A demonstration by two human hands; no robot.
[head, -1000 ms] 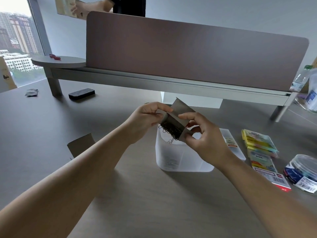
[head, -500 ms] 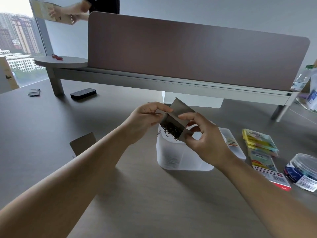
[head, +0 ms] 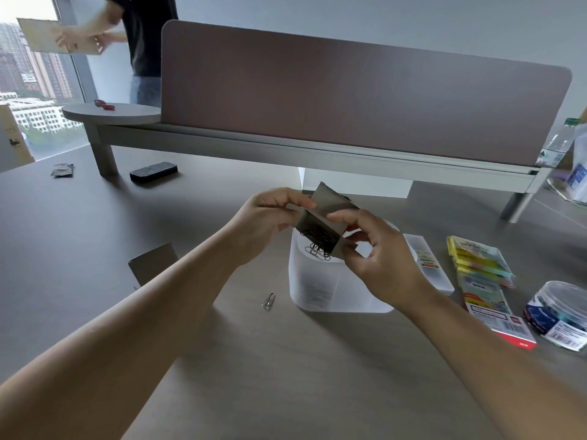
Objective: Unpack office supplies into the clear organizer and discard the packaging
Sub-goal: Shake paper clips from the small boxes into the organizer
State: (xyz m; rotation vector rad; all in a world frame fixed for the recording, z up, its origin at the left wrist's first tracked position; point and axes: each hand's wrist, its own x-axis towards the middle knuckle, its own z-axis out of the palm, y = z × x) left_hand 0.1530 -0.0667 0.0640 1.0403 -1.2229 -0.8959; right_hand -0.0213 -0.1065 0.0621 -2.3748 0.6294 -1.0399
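organizer (head: 320, 281): back half sits behind both hands, so no idea what's inside
small box (head: 330, 206): far end covered by fingers
paper clips (head: 317, 246): a dark tangle, can't count them
water bottle (head: 557, 144): chopped by the right edge
packet labels (head: 489, 315): print too tiny to read
person at the back (head: 143, 36): head out of frame, hands motion-blurred

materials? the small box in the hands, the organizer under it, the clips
Small box: thin matte grey-brown cardboard, judging by the folded flap. Organizer: frosted translucent plastic, probably; light passes through its walls. Paper clips: bent metal wire, likely steel, thin and slightly shiny.
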